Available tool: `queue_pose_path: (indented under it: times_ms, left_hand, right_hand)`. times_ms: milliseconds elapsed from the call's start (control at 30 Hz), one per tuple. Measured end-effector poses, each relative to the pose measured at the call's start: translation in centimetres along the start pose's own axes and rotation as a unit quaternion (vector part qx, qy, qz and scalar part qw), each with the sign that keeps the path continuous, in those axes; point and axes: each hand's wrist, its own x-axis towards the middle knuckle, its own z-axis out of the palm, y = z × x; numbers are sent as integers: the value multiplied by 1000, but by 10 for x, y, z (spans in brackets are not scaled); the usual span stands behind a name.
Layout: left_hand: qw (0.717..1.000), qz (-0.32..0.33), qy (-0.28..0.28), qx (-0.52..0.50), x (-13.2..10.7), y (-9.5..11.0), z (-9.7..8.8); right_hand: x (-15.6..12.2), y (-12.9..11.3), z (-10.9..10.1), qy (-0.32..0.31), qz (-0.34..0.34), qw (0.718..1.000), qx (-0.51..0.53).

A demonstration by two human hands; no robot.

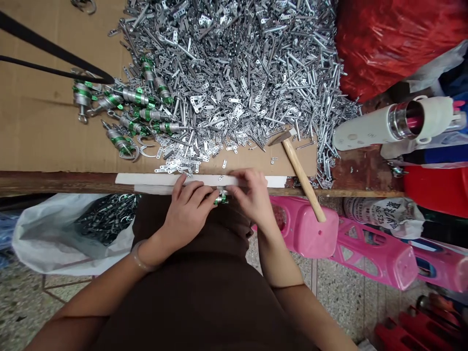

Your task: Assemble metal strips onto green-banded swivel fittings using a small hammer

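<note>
Green metal part (pixel 220 200), between left hand (pixel 190 205) and right hand (pixel 253 196)

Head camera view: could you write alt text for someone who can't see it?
A person's left hand and right hand are close together at a small green-and-silver piece by a wooden table edge. Beyond them spreads a large heap of loose metal parts, with a wooden-handled hammer to the right, its handle jutting past the edge.
</note>
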Motion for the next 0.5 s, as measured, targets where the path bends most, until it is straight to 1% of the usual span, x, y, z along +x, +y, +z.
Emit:
queue_pose_path:
  times_ms: [67, 133, 200, 267, 333, 400, 433, 500]
  left_hand:
    - [1000, -13, -15, -13, 4, 3, -3]
    - [999, -26, -18, -34, 5, 4, -5]
    - [997, -37, -15, -59, 5, 4, -5]
    - [996, -43, -3, -83, 3, 3, -3]
    - [993, -48, 18, -105, 1, 1, -2]
    - [990, -53, 39, -126, -1, 0, -1]
    - [988, -52, 48, -134, -2, 0, -1]
    - [986, -48, 60, -145, -2, -1, -1]
  right_hand:
    - [22, 8, -5, 28, -33, 999, 18]
    - [47, 13, -6, 54, -61, 997, -17]
    - [68, 15, -5, 37, -82, 994, -65]
    - [77, 13, -5, 10, -89, 992, -88]
    - [73, 10, -8, 15, -87, 993, -73]
    - [56, 6, -14, 28, -87, 996, -21]
    - [45, 4, -17, 20, -88, 996, 9]
    - [22, 0, -20, -37, -98, 993, 49]
